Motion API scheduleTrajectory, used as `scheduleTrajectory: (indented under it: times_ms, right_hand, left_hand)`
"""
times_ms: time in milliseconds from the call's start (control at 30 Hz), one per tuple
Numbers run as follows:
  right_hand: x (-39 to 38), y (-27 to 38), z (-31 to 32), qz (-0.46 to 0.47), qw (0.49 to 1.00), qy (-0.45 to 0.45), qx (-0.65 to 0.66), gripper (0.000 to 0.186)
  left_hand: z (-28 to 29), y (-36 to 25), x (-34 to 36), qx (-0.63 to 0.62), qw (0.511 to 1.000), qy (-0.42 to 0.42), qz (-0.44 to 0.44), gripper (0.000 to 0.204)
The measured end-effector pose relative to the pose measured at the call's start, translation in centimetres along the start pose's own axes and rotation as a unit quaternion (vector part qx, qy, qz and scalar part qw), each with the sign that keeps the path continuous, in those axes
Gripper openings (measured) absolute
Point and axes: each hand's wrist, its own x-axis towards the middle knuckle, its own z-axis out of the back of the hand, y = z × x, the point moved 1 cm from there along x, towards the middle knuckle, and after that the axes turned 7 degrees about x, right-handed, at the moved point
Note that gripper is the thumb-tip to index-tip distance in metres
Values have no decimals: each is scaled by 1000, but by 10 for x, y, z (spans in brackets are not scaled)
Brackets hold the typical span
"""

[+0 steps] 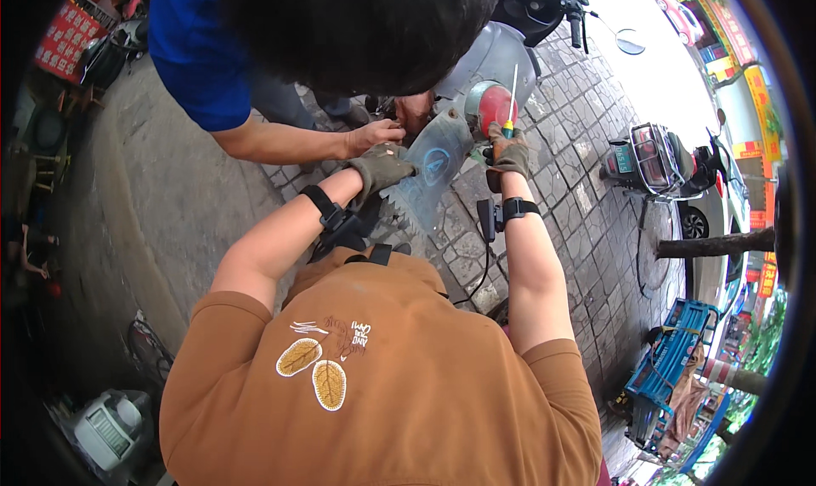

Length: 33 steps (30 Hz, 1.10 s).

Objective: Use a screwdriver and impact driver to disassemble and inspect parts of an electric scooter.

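My left hand (381,170), in a grey-green work glove, is closed on the left edge of a grey, dusty mudguard (448,150) with a blue emblem. The mudguard hangs at the rear of a grey scooter (490,57), below a round red tail light (500,108). In my gloved right hand (510,153), to the right of the mudguard, is a screwdriver (508,129) with a green and yellow handle; its long shaft points up, away from me. A co-worker's bare hand (372,138) reaches in just beyond my left hand, with their other hand (414,112) by the mudguard's top.
The co-worker in a blue shirt (191,53) leans over from the far left. Stone paving (578,206) lies under the scooter. On the right are a parked scooter (659,159), a white car (710,218), a tree trunk (718,244) and a blue cargo cart (671,350).
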Motion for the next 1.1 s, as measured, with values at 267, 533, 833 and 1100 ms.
scheduleTrajectory:
  times_ms: [267,533,833,1100]
  right_hand:
    - [41,-42,-16,13,999,-27,-9,39]
    - [25,-24,-13,-38,997,29,61,50]
    - [10,3,-4,-129,984,6,123,56]
    - [25,-20,-9,-85,979,27,182,58]
  left_hand:
    - [5,-19,-8,-13,997,-1,78,34]
    - [26,-38,-16,31,996,28,84,27]
    - [19,-36,-15,44,999,-6,24,21]
    - [12,-22,-10,167,983,-7,-70,24]
